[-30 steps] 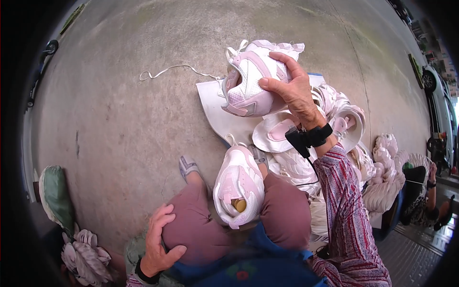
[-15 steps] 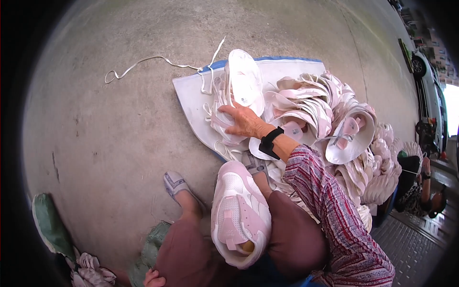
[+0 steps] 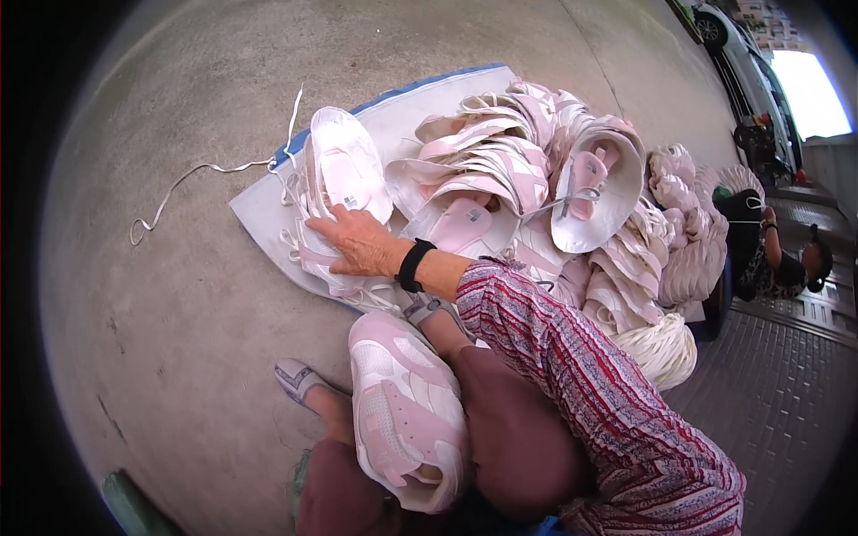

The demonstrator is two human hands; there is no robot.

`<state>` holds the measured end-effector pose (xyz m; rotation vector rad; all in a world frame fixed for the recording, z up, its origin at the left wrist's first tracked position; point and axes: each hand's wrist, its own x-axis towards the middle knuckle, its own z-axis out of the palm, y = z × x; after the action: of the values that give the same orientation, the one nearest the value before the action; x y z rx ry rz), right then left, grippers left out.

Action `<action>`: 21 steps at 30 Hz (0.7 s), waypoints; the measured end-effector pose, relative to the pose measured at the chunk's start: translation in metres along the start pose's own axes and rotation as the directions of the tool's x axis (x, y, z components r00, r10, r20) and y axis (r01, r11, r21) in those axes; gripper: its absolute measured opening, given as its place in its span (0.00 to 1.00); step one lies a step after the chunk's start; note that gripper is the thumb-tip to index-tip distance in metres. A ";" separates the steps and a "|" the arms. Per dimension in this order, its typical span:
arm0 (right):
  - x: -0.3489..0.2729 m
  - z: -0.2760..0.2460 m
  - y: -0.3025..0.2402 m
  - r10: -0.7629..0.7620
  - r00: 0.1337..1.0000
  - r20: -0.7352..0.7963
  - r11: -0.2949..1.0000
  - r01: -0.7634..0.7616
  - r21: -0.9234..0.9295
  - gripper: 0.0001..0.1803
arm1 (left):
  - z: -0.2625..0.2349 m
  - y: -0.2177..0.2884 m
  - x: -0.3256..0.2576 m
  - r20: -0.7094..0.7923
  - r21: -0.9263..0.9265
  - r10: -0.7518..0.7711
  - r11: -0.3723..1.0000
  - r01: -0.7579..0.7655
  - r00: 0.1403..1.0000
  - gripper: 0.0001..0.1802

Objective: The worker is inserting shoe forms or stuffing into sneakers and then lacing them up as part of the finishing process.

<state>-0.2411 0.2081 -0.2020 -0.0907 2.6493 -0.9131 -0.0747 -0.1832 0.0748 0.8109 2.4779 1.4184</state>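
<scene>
The right hand (image 3: 362,246) was up high with some pink and white shoe tops (image 3: 315,257). Now it is down low, and its fingers lie on them. They are on the white sheet (image 3: 259,214), on a spot that was bare. The big pile (image 3: 492,161) was partly behind the arm, and now much more of it shows. The left hand was on a knee, and now it is out of sight. The view has turned too, so just the top of the green bag (image 3: 134,505) peeks in.
</scene>
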 end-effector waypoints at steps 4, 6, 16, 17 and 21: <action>-0.025 -0.008 -0.002 -0.088 0.964 -0.252 0.991 0.058 -0.122 0.45 | 0.007 -0.001 -0.002 -0.067 0.013 0.001 1.000 0.000 0.998 0.34; -0.043 -0.010 0.000 -0.047 0.965 -0.259 0.995 0.024 -0.094 0.43 | 0.009 -0.002 -0.001 -0.078 0.015 0.003 1.000 -0.002 0.997 0.34; -0.173 -0.061 -0.005 0.007 0.999 0.040 0.972 -0.016 0.233 0.23 | 0.016 0.013 -0.005 -0.037 -0.159 -0.213 0.966 0.205 0.976 0.34; -0.184 -0.076 -0.009 -0.012 0.998 0.069 0.978 -0.003 0.209 0.21 | 0.017 0.016 -0.004 -0.051 -0.155 -0.238 0.961 0.228 0.970 0.34; -0.232 -0.146 -0.041 0.039 0.999 0.007 0.975 -0.040 0.217 0.21 | 0.017 0.033 0.004 -0.022 -0.052 -0.281 0.959 0.279 0.960 0.32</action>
<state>-0.0739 0.3001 -0.0010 0.0138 2.5209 -1.1802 -0.0586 -0.1548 0.0940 0.4105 2.4488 1.3895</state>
